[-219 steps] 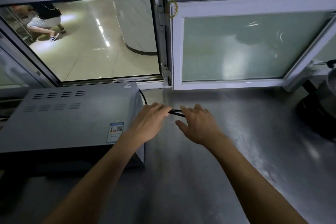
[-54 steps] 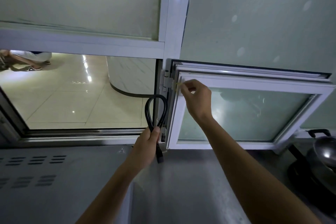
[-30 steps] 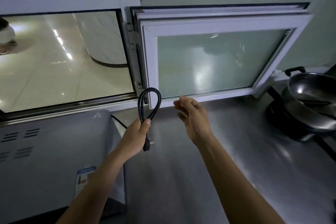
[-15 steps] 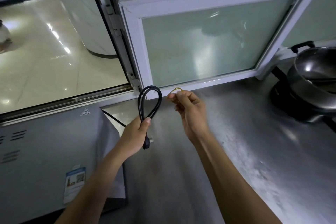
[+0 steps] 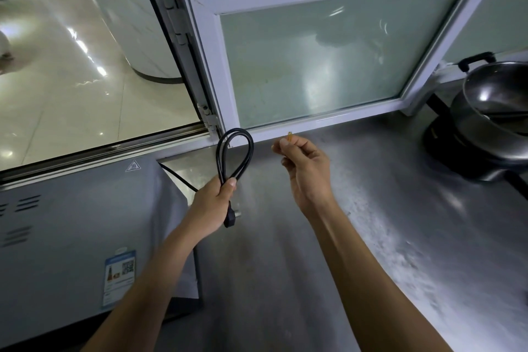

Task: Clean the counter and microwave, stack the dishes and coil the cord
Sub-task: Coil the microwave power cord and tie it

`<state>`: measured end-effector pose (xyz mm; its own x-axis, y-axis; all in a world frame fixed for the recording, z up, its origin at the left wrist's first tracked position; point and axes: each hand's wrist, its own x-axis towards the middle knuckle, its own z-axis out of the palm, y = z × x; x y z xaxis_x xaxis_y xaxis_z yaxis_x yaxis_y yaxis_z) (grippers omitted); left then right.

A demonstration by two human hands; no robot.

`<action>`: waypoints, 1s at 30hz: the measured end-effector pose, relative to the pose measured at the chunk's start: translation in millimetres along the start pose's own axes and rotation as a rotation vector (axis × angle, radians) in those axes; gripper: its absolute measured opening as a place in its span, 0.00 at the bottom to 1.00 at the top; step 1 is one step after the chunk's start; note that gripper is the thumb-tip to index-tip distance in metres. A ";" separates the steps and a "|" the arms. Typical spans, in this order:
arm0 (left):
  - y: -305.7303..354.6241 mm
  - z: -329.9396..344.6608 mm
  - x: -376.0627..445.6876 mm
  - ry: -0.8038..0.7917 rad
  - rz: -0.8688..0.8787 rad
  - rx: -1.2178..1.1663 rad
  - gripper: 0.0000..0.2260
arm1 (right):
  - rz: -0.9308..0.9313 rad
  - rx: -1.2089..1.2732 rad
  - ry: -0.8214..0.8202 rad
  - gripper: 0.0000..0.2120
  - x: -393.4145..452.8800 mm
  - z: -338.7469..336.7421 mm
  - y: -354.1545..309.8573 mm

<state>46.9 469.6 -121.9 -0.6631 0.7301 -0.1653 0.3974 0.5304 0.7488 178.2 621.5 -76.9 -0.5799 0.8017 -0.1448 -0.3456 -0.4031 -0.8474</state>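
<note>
Left hand (image 5: 213, 203) grips a looped black power cord (image 5: 235, 156) above one grey steel counter (image 5: 357, 237), beside one grey metal microwave (image 5: 71, 231). Right hand (image 5: 307, 170) pinches a small yellowish band (image 5: 289, 136). One hinged white-framed frosted window (image 5: 314, 66) stands open behind. One steel wok (image 5: 497, 106) sits on a black burner (image 5: 463, 157); its contents are unclear.

Open frosted window (image 5: 314, 57) behind; black-handled steel wok (image 5: 497, 100) far right.

Both hands (image 5: 210, 204) (image 5: 307, 173) raised, fingers pinched
</note>
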 end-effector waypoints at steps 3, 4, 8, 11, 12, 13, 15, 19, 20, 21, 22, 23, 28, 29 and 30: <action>-2.3 -1.0 -0.7 0.004 -0.004 0.001 0.14 | 0.015 0.023 -0.020 0.03 -2.8 1.7 0.5; -2.7 -1.2 -1.4 0.005 -0.001 0.004 0.14 | 0.019 0.027 -0.023 0.02 -3.7 2.0 0.8; -2.0 -1.2 -3.8 -0.009 -0.005 0.020 0.14 | 0.029 -0.040 -0.033 0.03 -6.7 1.2 1.2; -1.6 -1.5 -3.9 -0.030 -0.020 0.030 0.14 | 0.007 -0.155 -0.073 0.02 -7.7 0.6 -0.1; -1.7 -1.9 -3.9 -0.034 -0.027 0.039 0.14 | 0.002 -0.189 -0.082 0.03 -7.7 0.5 -1.1; -1.2 -2.3 -4.0 -0.039 -0.035 0.052 0.14 | 0.003 -0.218 -0.093 0.05 -7.2 0.4 -2.1; -0.3 -3.7 -4.3 -0.048 -0.045 0.087 0.15 | 0.002 -0.281 -0.121 0.09 -6.2 0.2 -3.9; 2.3 -7.3 -5.7 -0.069 -0.054 0.139 0.20 | -0.071 -0.464 -0.162 0.16 -5.9 0.5 -5.0; 3.5 -7.8 -6.4 -0.074 -0.055 0.150 0.20 | -0.081 -0.492 -0.168 0.16 -5.9 0.9 -5.6; 4.8 -8.3 -7.5 -0.080 -0.056 0.163 0.20 | -0.084 -0.516 -0.173 0.17 -6.1 1.7 -7.1; 5.7 -8.6 -8.7 -0.085 -0.049 0.180 0.19 | -0.081 -0.542 -0.178 0.17 -6.1 2.5 -9.1; 6.9 -8.9 -10.3 -0.092 -0.038 0.204 0.19 | -0.079 -0.578 -0.185 0.18 -6.1 3.7 -11.8; 7.6 -12.3 -14.4 -0.109 0.018 0.324 0.17 | -0.083 -0.882 -0.241 0.24 -6.3 10.3 -26.3; 8.2 -12.9 -14.3 -0.115 0.031 0.355 0.16 | -0.084 -0.929 -0.254 0.25 -5.7 10.5 -27.6; 10.2 -13.4 -14.5 -0.119 0.048 0.386 0.15 | -0.088 -0.972 -0.271 0.26 -5.3 10.7 -28.0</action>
<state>52.0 458.6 -103.3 -0.5692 0.7904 -0.2263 0.6498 0.6011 0.4653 183.0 623.9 -46.9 -0.7710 0.6354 -0.0432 0.2848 0.2834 -0.9157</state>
